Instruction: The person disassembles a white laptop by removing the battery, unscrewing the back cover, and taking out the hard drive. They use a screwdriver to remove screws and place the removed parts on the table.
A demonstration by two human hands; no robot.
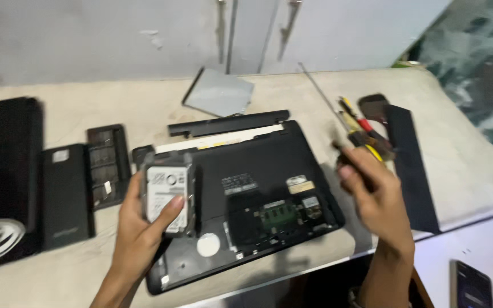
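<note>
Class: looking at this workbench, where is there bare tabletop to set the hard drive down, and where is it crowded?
Bare table lies right of the black panel. It is crowded left of the laptop, and around the right hand with its screwdrivers. The left hand holds the hard drive.

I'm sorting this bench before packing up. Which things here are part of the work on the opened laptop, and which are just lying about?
In hand:
left hand holds the hard drive
right hand holds a screwdriver
opened laptop, underside up
long black battery bar
grey optical drive
black cover panel

Lying about:
black bag
flat black box
phone
</note>
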